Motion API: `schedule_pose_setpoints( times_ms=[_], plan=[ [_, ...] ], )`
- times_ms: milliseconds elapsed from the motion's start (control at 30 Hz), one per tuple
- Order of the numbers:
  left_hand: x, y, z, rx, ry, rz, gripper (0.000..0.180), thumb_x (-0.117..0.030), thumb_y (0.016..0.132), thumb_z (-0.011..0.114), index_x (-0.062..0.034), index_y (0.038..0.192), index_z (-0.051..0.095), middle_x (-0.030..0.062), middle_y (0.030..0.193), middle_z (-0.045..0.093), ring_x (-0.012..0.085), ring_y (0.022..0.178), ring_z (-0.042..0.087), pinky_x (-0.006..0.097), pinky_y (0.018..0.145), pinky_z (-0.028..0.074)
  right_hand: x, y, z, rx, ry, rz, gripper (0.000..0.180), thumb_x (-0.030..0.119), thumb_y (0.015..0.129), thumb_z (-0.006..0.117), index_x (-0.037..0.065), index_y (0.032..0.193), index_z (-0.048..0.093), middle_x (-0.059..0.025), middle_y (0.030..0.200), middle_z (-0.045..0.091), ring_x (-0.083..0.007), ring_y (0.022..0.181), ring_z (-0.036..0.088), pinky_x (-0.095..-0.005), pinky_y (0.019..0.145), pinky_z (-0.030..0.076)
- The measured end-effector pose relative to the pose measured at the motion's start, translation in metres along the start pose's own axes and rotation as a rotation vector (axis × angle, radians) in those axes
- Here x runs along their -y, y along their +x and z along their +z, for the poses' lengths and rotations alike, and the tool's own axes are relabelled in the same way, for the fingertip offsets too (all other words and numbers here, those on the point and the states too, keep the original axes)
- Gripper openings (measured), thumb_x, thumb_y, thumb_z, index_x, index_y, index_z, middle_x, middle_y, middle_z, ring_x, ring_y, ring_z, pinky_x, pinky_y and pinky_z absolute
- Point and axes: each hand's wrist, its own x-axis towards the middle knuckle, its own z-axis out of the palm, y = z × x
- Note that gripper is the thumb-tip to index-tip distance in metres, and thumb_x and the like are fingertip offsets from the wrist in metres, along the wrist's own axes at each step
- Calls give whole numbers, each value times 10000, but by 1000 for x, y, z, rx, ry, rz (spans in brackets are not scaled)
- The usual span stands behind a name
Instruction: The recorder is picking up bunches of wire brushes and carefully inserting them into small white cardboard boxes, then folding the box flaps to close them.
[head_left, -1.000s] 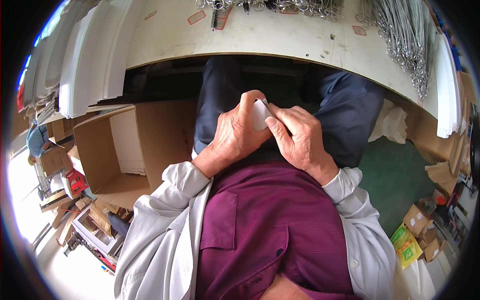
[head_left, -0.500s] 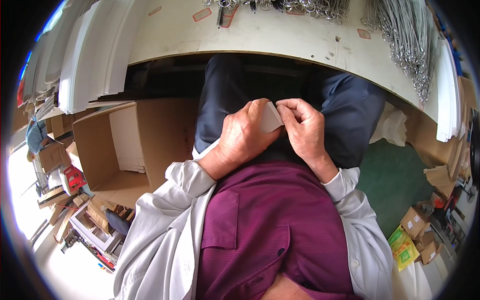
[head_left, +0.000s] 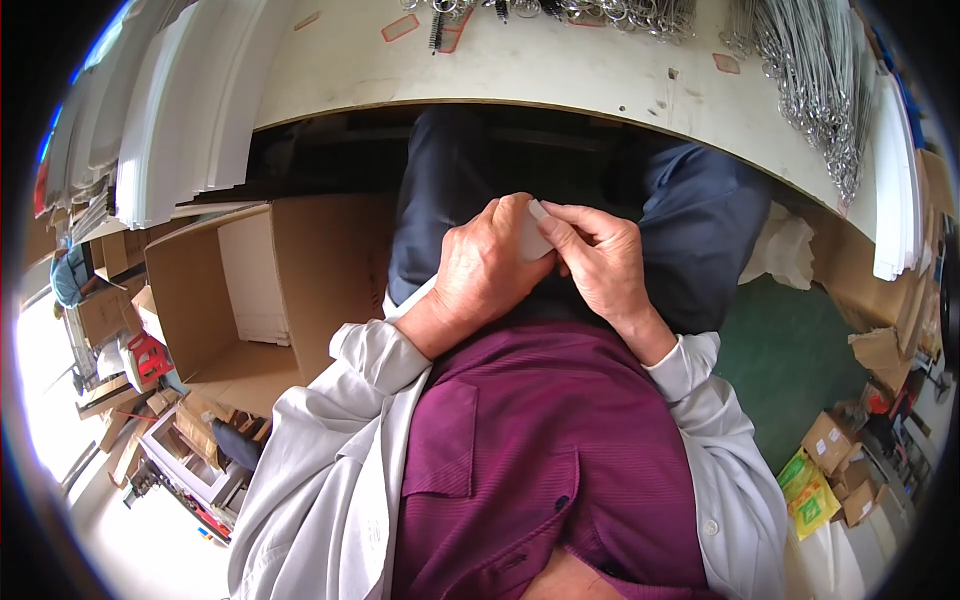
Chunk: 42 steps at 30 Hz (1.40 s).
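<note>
Both my hands meet over my lap, just below the edge of the white table (head_left: pixel 560 75). My left hand (head_left: pixel 490 265) curls around a small whitish flat piece (head_left: pixel 532 240), most of it hidden behind the fingers. My right hand (head_left: pixel 600 260) pinches the same piece from the right with thumb and fingertips. Beneath the hands are my dark blue trousers (head_left: pixel 700 220) and my purple shirt (head_left: pixel 540 450).
An open cardboard box (head_left: pixel 250 290) stands on the floor at my left. Stacked white strips (head_left: pixel 190 110) lie at the table's left, metal wire parts (head_left: pixel 820 90) at its right. Small boxes (head_left: pixel 830 470) sit on the green floor at right. Clutter fills the lower left.
My hands have stayed together on the small piece and shifted slightly; the right fingers moved up along its top edge. The camera view tilted a little.
</note>
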Motion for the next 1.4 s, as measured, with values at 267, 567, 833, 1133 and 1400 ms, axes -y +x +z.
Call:
schedule_pose_setpoints(
  times_ms=[267,567,833,1133,1400],
  plan=[
    [2,-1,2,40,3,-5,513,-236,762,848,-10,1150,602,164,947,721,351,805,738,449,645,604,1,5,0,-34,151,169,197,185,986,748,-12,992,759,-32,755,731,-26,574,584,-202,495,450],
    [3,-2,2,13,14,11,530,-248,758,857,-8,1157,604,171,946,719,351,819,739,448,651,607,-4,5,4,-84,94,73,214,186,987,746,-21,934,754,-50,764,742,-58,632,637,-227,559,499],
    [6,1,-6,34,-95,-77,526,-211,753,852,-14,1182,619,186,1038,726,378,901,738,458,738,618,-8,-1,1,0,-118,-160,320,202,980,745,-15,1215,736,-180,1008,772,-200,932,755,-298,781,577],
    [15,0,-10,25,-142,-101,541,-151,735,829,-21,1221,630,191,1060,724,400,930,733,456,777,619,-4,-4,10,115,-226,-310,495,184,999,706,-14,1434,578,-256,1143,732,-329,1038,751,-369,889,575],
    [13,0,-1,-25,-117,-122,506,-141,763,830,-9,1216,646,229,1052,723,414,951,728,446,791,611,-6,1,19,19,-107,-213,355,58,996,662,-54,1333,652,-185,1068,771,-150,939,723,-280,831,562]
  ],
)
